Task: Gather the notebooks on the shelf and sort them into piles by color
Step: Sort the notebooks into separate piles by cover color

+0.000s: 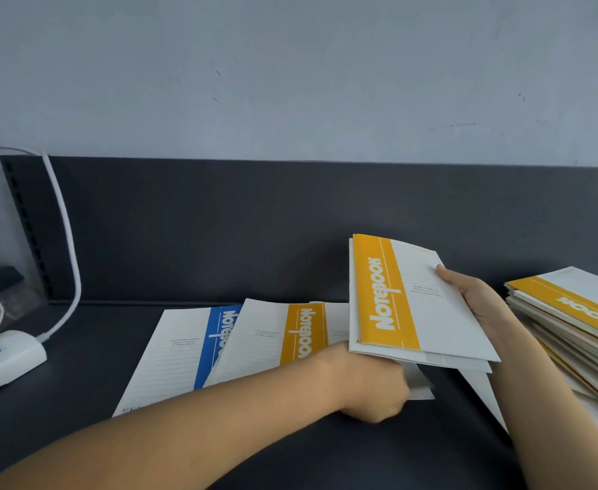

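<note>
Head view: the right hand [478,298] grips a yellow notebook [386,295] tilted up off the shelf [96,366], thumb on its cover. The left hand [372,383] curls around white pages [419,381] just beneath it. Left of it, a second yellow notebook [301,334] overlaps a blue notebook [216,341]. Right of it sits a yellow pile [573,305].

The right hand [481,302] holds yellow notebooks [414,298] above the shelf [96,348]; left hand [372,383] grips a white notebook [420,385].
</note>
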